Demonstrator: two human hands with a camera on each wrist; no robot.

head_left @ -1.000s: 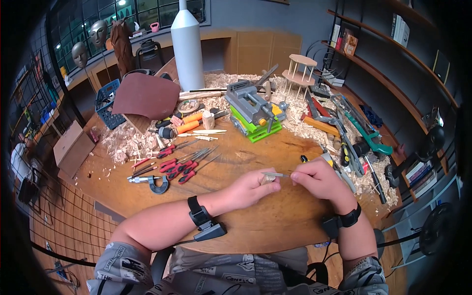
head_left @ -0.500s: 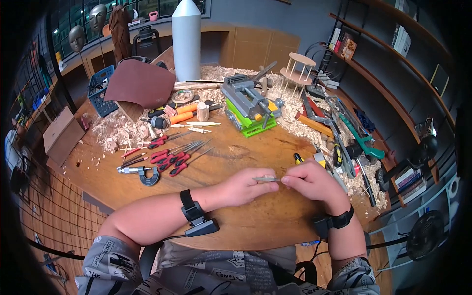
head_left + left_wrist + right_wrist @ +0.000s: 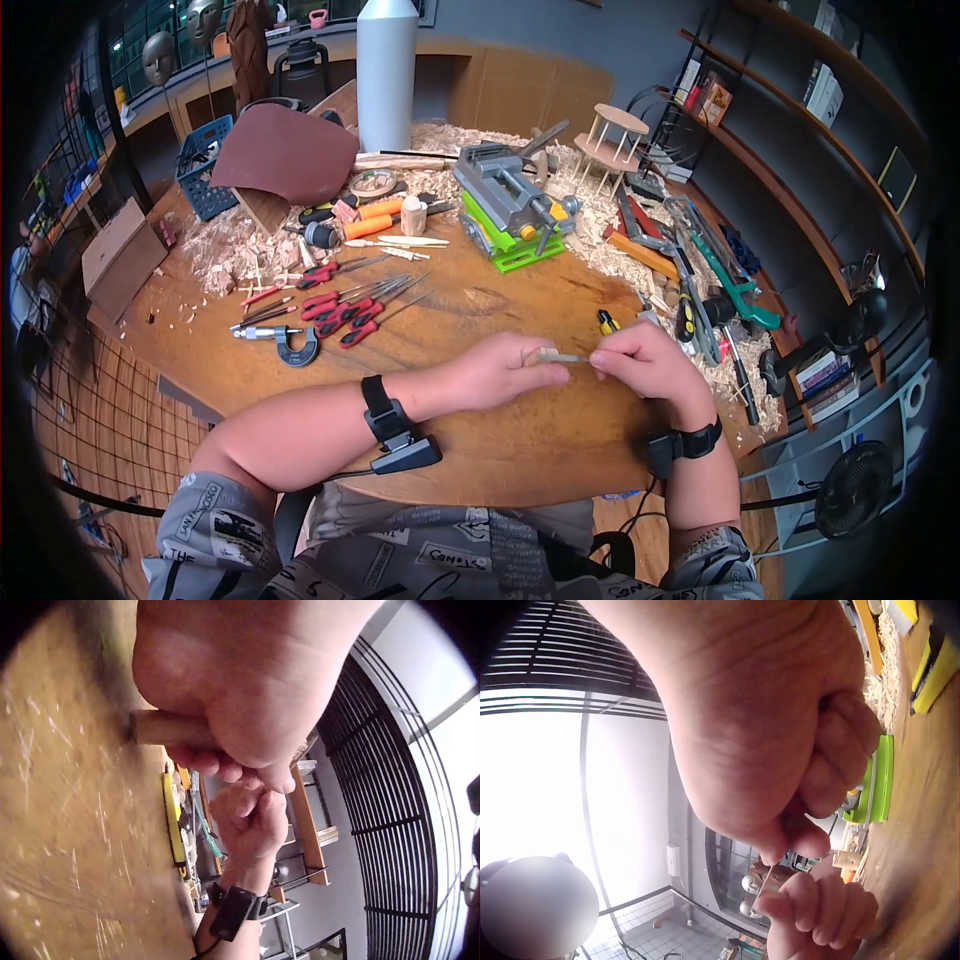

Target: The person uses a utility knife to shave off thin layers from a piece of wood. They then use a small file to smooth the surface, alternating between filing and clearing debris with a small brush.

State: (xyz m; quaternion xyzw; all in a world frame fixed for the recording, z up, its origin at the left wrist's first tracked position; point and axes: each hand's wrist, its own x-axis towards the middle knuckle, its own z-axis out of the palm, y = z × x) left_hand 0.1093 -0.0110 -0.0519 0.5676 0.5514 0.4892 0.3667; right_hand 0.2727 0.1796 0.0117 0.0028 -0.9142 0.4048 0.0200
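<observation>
Left hand [image 3: 505,368] is curling its fingers around a small wood piece [image 3: 161,729], holding it just above the near part of the table [image 3: 520,450]; right hand [image 3: 650,362] is pinching a thin metal tool [image 3: 565,357] between thumb and fingertips, its tip lying against the wood piece between the two hands. Red-handled tools [image 3: 345,315] and a micrometer [image 3: 280,340] are lying to the left, a green vise [image 3: 510,215] is sitting well beyond among shavings [image 3: 235,250].
</observation>
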